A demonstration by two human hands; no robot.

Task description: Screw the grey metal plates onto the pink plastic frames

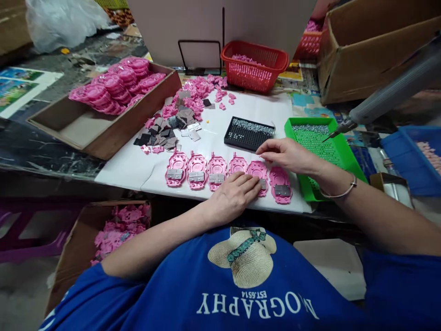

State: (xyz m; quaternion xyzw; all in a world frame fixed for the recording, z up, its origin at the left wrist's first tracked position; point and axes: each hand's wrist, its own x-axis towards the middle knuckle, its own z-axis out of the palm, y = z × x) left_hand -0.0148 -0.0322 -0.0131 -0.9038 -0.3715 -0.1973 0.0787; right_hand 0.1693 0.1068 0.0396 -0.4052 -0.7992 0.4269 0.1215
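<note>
Here the left hand (232, 197) hides the lower half of the fourth pink casing (237, 163); over at the right hand (289, 155), anything between those fingertips is too small to tell! Out right, the edge slices off the electric screwdriver (389, 94), the blue tray (401, 156) and the cardboard box (365, 73).

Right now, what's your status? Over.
Left hand over pink casings. Right hand beside black tray, any hold unclear. Driver juts in from right, toward green tray.

Pink casings (279, 175), grey plates (282, 190)
</note>
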